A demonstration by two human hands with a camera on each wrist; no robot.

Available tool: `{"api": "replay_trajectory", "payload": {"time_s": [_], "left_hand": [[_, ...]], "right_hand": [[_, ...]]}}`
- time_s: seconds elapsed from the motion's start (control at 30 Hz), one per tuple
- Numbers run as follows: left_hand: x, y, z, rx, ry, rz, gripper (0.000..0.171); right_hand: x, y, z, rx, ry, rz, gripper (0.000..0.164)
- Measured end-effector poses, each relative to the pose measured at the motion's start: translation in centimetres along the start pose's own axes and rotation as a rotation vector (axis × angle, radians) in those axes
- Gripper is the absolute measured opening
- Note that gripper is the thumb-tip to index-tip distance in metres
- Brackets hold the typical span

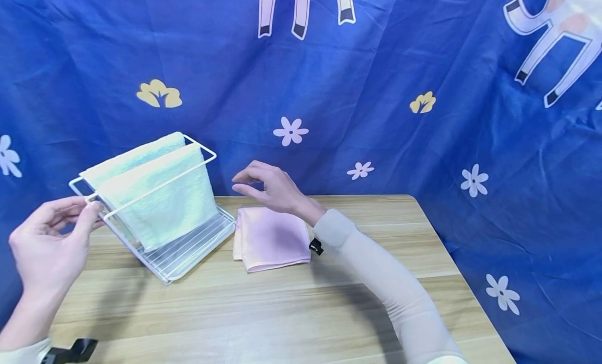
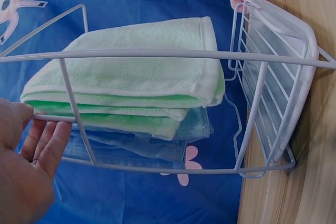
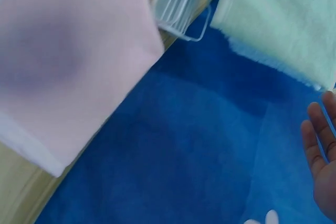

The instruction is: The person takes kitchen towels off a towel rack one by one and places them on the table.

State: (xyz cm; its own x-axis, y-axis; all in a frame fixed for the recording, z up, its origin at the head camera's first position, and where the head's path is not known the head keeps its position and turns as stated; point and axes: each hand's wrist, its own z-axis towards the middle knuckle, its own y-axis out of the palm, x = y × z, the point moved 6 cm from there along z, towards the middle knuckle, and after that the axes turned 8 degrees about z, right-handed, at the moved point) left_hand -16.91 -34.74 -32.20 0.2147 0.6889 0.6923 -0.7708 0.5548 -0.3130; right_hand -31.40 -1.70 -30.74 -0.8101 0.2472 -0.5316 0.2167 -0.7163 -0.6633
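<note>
My left hand (image 1: 54, 243) pinches the end bar of a white wire rack (image 1: 193, 249) at the left of the table. The rack leans, its tray-like base low on the right. A folded light green towel (image 1: 174, 207) hangs over its bars, and the left wrist view shows a folded blue towel (image 2: 131, 149) beside it. My right hand (image 1: 273, 186) is held in the air right of the rack, fingers apart from the thumb and holding nothing. Below it lies a folded pink towel (image 1: 273, 243), flat on the table.
The wooden table (image 1: 226, 317) ends at a blue patterned curtain (image 1: 329, 102) at the back and right. In the head view, the pink towel lies close beside the rack's base.
</note>
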Motion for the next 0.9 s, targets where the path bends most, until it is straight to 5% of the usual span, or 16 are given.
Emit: {"api": "replay_trajectory", "payload": {"time_s": [0.9], "left_hand": [[-0.4, 0.1, 0.0, 0.002, -0.008, -0.025, 0.022]], "right_hand": [[-5.9, 2.8, 5.8, -0.009, -0.204, -0.186, 0.022]]}}
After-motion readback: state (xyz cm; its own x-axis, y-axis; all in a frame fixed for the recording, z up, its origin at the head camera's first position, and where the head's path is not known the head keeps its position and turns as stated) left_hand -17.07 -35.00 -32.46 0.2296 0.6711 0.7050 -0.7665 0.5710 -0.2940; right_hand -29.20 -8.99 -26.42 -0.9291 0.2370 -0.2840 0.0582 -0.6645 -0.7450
